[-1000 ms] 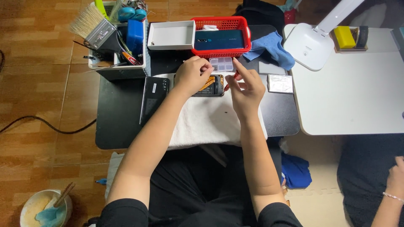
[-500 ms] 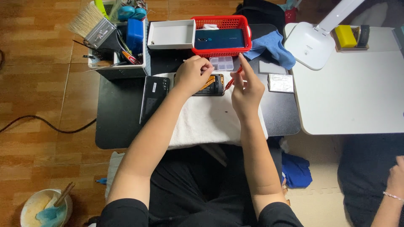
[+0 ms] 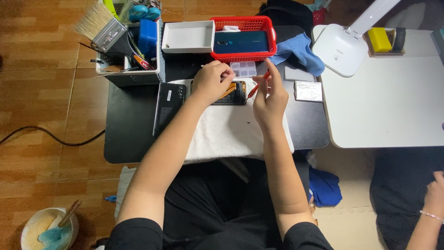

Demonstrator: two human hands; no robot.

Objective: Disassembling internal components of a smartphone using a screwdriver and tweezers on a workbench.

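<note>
An opened phone [image 3: 235, 92] lies on a white towel [image 3: 229, 129] on the black table [image 3: 125, 139]. My left hand [image 3: 210, 82] rests on the phone's left part, fingers curled over its top edge. My right hand [image 3: 269, 97] hovers just right of the phone and holds a thin red screwdriver [image 3: 257, 85], tip pointing down toward the phone. A small clear compartment box [image 3: 243, 68] sits just beyond the phone.
A red basket [image 3: 217, 28] with a dark blue phone [image 3: 240, 42], a white tray [image 3: 188, 36], a tool caddy with a brush [image 3: 99, 25], a black panel [image 3: 167, 104], a blue cloth [image 3: 298, 53] and a white lamp [image 3: 342, 46] surround the work. Another person's hand [image 3: 434, 194] is at lower right.
My right hand has lifted slightly and turned the red screwdriver more upright beside the phone. My left hand stays on the phone.
</note>
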